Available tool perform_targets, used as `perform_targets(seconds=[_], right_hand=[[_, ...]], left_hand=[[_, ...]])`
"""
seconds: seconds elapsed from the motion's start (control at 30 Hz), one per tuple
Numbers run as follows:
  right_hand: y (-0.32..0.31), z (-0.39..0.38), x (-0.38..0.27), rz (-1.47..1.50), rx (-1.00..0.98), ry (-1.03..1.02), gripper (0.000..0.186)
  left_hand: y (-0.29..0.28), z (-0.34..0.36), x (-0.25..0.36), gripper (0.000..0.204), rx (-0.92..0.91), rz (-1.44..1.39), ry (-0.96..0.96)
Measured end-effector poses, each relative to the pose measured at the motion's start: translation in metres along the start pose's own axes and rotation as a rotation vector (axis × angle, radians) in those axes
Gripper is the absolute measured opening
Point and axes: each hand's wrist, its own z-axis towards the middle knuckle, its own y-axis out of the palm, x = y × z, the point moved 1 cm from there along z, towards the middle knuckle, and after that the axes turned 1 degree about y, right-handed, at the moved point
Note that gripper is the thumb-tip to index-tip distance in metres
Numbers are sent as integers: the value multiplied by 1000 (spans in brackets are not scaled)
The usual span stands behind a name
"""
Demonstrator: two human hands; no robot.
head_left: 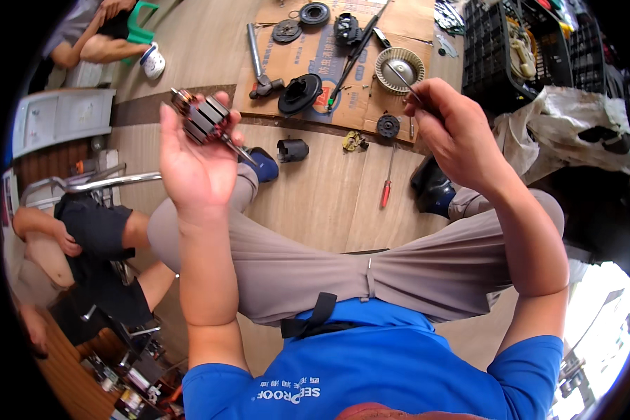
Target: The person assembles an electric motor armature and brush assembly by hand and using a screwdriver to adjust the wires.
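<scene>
My left hand [204, 171] is raised palm up, its fingers curled round a motor armature [207, 120] with a slotted steel core, copper at its upper end and a thin shaft pointing down to the right. In my right hand [462, 133] is a thin, dark metal rod-like tool [403, 79]; its handle end is hidden by the fingers. The tool's tip appears in front of a cream finned fan wheel [414, 61]; I cannot tell whether they touch. Below the hands, a red-handled screwdriver [386, 190] and a black cylindrical housing [292, 150] lie on the floor.
A flattened cardboard sheet [308, 59] carries a hammer [256, 59], a black round cover [299, 94] and a black cord [353, 59]. Black crates [493, 59] and a dirty white bag [563, 126] stand at right. Two other people sit at left, near a chrome bar [112, 181].
</scene>
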Motion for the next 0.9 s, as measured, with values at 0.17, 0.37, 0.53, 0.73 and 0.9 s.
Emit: perform_targets(seconds=[0.17,0.37,0.53,0.73,0.9], right_hand=[[73,0,69,-20,-171,225,13],[227,-1,149,-170,-330,461,28],[354,1,172,-285,-86,516,55],[390,1,160,-165,-124,698,59],[367,-3,212,-117,-76,514,44]], left_hand=[[-14,-8,69,33,-159,-149,150],[-64,-8,128,32,-265,-208,405],[-80,4,122,30,-207,-261,246],[-86,-8,115,28,-173,-128,277],[-87,-10,118,32,-129,-48,293]])
